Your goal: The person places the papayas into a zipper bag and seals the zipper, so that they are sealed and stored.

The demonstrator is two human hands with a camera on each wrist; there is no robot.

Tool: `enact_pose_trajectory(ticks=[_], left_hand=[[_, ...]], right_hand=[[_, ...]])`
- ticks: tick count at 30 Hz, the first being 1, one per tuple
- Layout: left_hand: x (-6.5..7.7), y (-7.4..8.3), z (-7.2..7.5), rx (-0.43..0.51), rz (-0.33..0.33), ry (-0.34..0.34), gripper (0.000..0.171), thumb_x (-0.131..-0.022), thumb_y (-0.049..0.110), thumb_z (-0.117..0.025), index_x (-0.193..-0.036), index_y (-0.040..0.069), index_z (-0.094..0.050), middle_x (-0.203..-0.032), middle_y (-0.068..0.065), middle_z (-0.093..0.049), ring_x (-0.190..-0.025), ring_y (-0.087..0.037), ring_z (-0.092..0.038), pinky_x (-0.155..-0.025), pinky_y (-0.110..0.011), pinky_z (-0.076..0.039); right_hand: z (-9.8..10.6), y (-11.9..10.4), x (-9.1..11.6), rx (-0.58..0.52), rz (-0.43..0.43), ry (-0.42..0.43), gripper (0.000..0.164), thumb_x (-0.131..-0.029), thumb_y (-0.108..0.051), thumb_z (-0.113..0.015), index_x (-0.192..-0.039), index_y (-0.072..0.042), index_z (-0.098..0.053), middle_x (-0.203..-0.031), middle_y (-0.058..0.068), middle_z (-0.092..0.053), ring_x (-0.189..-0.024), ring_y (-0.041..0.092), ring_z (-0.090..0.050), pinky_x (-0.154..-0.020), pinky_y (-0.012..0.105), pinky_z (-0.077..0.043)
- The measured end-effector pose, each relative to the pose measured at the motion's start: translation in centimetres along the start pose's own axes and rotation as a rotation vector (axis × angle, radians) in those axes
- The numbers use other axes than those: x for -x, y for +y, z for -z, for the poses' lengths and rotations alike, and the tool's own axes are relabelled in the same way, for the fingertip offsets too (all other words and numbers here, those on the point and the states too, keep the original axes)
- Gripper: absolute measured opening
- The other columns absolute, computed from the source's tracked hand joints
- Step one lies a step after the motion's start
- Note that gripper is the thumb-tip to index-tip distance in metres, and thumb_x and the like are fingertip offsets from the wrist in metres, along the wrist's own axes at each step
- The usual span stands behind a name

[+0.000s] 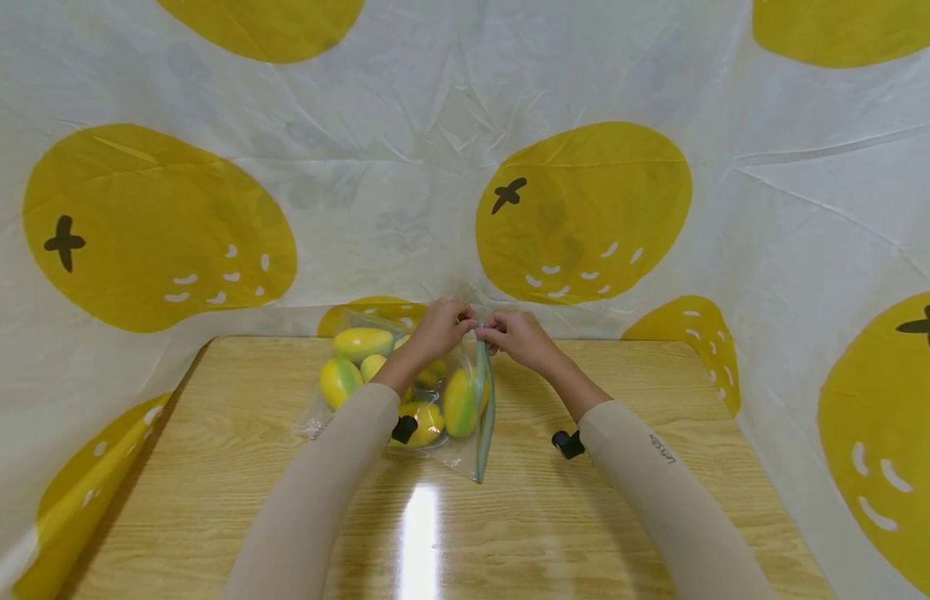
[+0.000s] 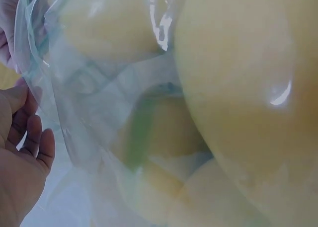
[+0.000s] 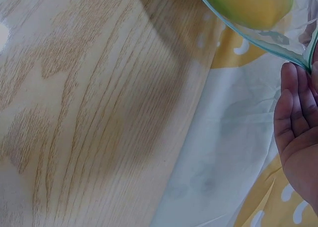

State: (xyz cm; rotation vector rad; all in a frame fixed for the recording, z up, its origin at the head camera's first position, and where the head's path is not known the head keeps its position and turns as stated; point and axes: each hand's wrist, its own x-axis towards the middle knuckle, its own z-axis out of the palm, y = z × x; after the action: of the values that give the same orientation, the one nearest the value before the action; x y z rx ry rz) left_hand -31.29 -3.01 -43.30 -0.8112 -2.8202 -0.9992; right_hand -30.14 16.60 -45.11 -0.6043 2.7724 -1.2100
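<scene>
A clear zip-lock bag (image 1: 465, 458) lies on the table with several yellow-green mangoes (image 1: 363, 343) inside it. Its green zip edge (image 1: 483, 417) runs along the right side, and the two strips of the mouth stand apart toward the near end. At the far corner of that edge my left hand (image 1: 440, 327) pinches the bag between thumb and fingers. My right hand (image 1: 519, 335) pinches the same corner from the right, fingertips almost meeting the left ones. In the left wrist view, mangoes (image 2: 238, 88) show close up through the plastic.
The wooden table (image 1: 247, 500) reaches to a hanging cloth (image 1: 405, 208) printed with big yellow fruit, behind and at both sides. A black wrist-camera piece (image 1: 567, 444) shows by the right forearm, another (image 1: 405, 429) by the left.
</scene>
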Motion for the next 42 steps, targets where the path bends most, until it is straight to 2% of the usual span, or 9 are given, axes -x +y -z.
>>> enact_pose_trajectory(ticks=[6,13,17,21,23,29,36,42], left_hand=[[-0.2,-0.4,0.0,-0.022,-0.03,0.015,0.015,-0.101,0.015,-0.066,-0.098,0.005,-0.076,-0.093,-0.009,-0.075,-0.075,-0.018,-0.06,-0.069,-0.029,-0.049],[-0.1,-0.6,-0.3,-0.02,-0.045,0.019,0.014,-0.101,0.015,-0.067,-0.098,0.004,-0.075,-0.092,-0.009,-0.074,-0.076,-0.019,-0.059,-0.072,-0.031,-0.05],[0.1,-0.6,-0.4,-0.014,-0.062,0.025,0.013,-0.101,0.014,-0.067,-0.096,0.003,-0.074,-0.092,-0.01,-0.073,-0.078,-0.02,-0.06,-0.074,-0.032,-0.052],[0.1,-0.6,-0.4,-0.019,-0.069,0.025,0.015,-0.102,0.015,-0.064,-0.098,0.004,-0.073,-0.093,-0.009,-0.072,-0.079,-0.02,-0.059,-0.074,-0.031,-0.052],[0.1,-0.6,-0.3,-0.009,-0.065,0.024,0.015,-0.103,0.015,-0.063,-0.1,0.004,-0.072,-0.094,-0.01,-0.071,-0.079,-0.02,-0.059,-0.074,-0.032,-0.051],[0.2,-0.4,0.1,0.002,-0.047,0.033,0.015,-0.103,0.014,-0.062,-0.102,0.002,-0.072,-0.097,-0.011,-0.07,-0.081,-0.021,-0.059,-0.076,-0.034,-0.052],[0.4,-0.5,0.1,-0.012,-0.037,0.021,0.018,-0.105,0.017,-0.06,-0.107,0.003,-0.07,-0.101,-0.011,-0.07,-0.083,-0.021,-0.061,-0.077,-0.033,-0.053],[0.5,-0.4,0.1,-0.008,-0.028,0.019,0.018,-0.105,0.017,-0.06,-0.107,0.003,-0.07,-0.102,-0.011,-0.07,-0.085,-0.021,-0.062,-0.079,-0.034,-0.054]], right_hand=[[0.0,0.0,0.0,0.032,0.019,0.0,0.024,-0.102,-0.032,-0.066,-0.09,-0.011,-0.071,-0.079,0.01,-0.076,-0.073,0.023,-0.072,-0.064,0.029,-0.051],[-0.2,0.2,0.3,0.013,0.029,-0.011,0.024,-0.102,-0.031,-0.066,-0.09,-0.01,-0.069,-0.08,0.012,-0.076,-0.081,0.039,-0.073,-0.066,0.031,-0.053],[-0.2,0.2,0.7,-0.011,0.021,-0.021,0.023,-0.103,-0.03,-0.065,-0.092,-0.009,-0.069,-0.081,0.013,-0.076,-0.083,0.039,-0.074,-0.07,0.033,-0.057],[-0.3,0.4,1.1,-0.003,0.013,-0.03,0.022,-0.102,-0.029,-0.066,-0.092,-0.01,-0.069,-0.079,0.008,-0.075,-0.083,0.038,-0.073,-0.071,0.032,-0.058],[-0.3,0.4,1.3,0.006,0.014,-0.033,0.022,-0.102,-0.029,-0.066,-0.09,-0.011,-0.069,-0.077,0.005,-0.074,-0.08,0.036,-0.073,-0.069,0.032,-0.056],[-0.3,0.5,2.1,0.018,0.023,-0.049,0.022,-0.101,-0.026,-0.068,-0.086,-0.011,-0.069,-0.073,0.004,-0.072,-0.069,0.019,-0.068,-0.067,0.029,-0.057],[-0.5,0.7,3.5,0.025,0.003,-0.063,0.023,-0.101,-0.028,-0.068,-0.086,-0.01,-0.068,-0.074,0.006,-0.072,-0.072,0.028,-0.068,-0.063,0.028,-0.053],[-1.1,1.2,4.7,-0.002,0.009,-0.085,0.02,-0.101,-0.025,-0.067,-0.088,-0.009,-0.068,-0.079,0.014,-0.074,-0.076,0.038,-0.069,-0.062,0.026,-0.052]])
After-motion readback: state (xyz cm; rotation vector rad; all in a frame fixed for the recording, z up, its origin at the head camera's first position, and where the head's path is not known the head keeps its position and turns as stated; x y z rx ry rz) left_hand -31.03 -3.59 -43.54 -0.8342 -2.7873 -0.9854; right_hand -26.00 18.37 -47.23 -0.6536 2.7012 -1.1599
